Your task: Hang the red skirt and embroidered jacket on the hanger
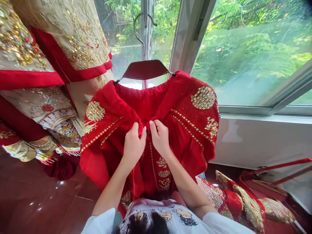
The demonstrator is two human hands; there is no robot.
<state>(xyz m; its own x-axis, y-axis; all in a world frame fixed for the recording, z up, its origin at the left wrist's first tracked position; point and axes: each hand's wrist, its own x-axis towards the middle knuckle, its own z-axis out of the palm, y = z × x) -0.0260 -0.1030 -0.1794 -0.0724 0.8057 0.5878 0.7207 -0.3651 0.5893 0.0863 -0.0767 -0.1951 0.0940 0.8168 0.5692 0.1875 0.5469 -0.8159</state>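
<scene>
A red velvet jacket (185,126) with gold embroidery and beaded lines hangs in front of me on a dark red clothes hanger (146,70) with a metal hook. My left hand (134,143) is closed on the left front edge of the jacket at the neckline. Close beside it, my right hand (159,138) pinches the right front edge. Both thumbs point up and nearly meet at the middle. The fingers are partly hidden by the hands themselves, so any fastening between them cannot be made out.
Cream and red garments (80,42) with gold beading hang at the left. Behind the jacket is a sliding window (248,65) with trees outside. Red and gold fabric (234,201) lies at lower right, near a red-strapped bag (270,185). The floor (48,201) is dark red tile.
</scene>
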